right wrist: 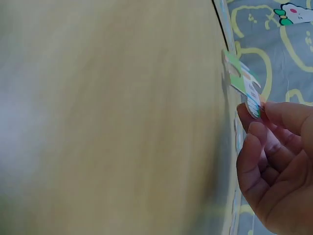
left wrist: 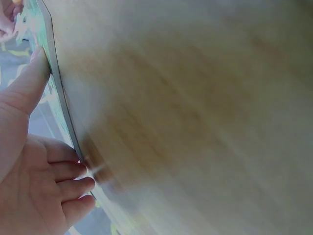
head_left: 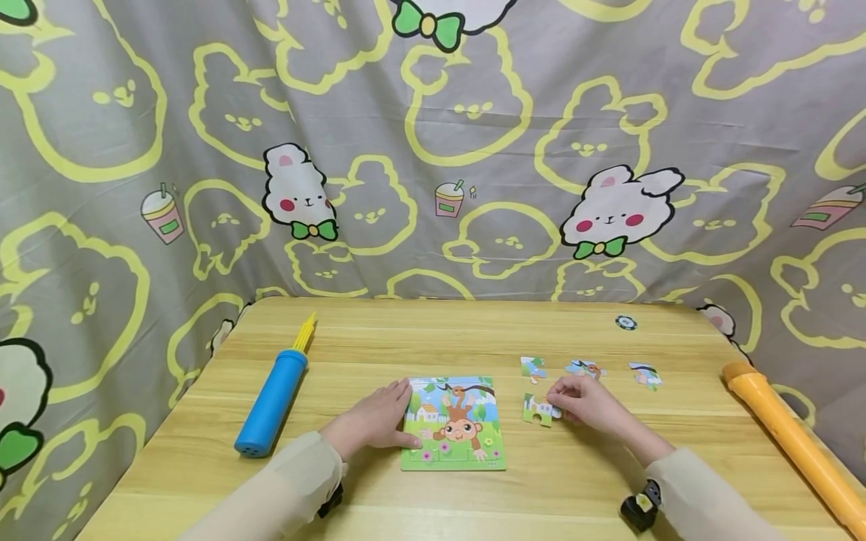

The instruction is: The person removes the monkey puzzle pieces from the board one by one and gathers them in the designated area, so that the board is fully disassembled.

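In the head view, a puzzle board (head_left: 460,409) with a picture of a hanging monkey lies flat on the table. My left hand (head_left: 380,415) rests at its left side, thumb on the board and fingers along the edge; the left wrist view shows that hand (left wrist: 41,181) with its fingers loosely extended. With thumb and fingertips, my right hand (head_left: 587,402) pinches a puzzle piece (head_left: 537,410) to the right of the board. That piece (right wrist: 237,76) is tilted up off the table in the right wrist view. Just beyond lie three loose pieces: one (head_left: 532,366), another (head_left: 580,366) and a third (head_left: 645,374).
At left on the wooden table (head_left: 358,338) lies a blue pump (head_left: 272,402) with a yellow nozzle. A long orange tube-like object (head_left: 788,443) lies along the right edge. One round chip (head_left: 625,322) sits near the back, before a patterned curtain (head_left: 379,120).
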The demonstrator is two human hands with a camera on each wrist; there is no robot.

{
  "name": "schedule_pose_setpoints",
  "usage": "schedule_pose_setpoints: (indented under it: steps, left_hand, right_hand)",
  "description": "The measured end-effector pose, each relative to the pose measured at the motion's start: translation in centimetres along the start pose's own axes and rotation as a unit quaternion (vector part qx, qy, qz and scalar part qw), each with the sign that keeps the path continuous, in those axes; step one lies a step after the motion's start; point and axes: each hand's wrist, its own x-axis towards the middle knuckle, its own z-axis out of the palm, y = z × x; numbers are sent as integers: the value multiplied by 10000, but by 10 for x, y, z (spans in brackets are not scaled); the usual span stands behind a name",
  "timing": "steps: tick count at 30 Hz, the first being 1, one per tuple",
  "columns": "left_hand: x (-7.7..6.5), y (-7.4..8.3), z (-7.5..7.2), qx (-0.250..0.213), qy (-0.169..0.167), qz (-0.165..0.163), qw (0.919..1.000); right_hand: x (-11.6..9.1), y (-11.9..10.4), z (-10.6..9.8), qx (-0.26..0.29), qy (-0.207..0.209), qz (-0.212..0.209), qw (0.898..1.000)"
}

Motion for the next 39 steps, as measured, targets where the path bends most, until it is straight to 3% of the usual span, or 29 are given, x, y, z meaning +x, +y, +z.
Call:
schedule_pose_setpoints:
  steps: [19,39]
  left_hand:
    - [-2,2,-3,-35,-2,13,10000]
    - [-3,3,-3,3,6,35,10000]
  right_hand:
    - [0,1,-1,-814,71,161,9965]
    - [5,-8,0,-824,52,119,9965]
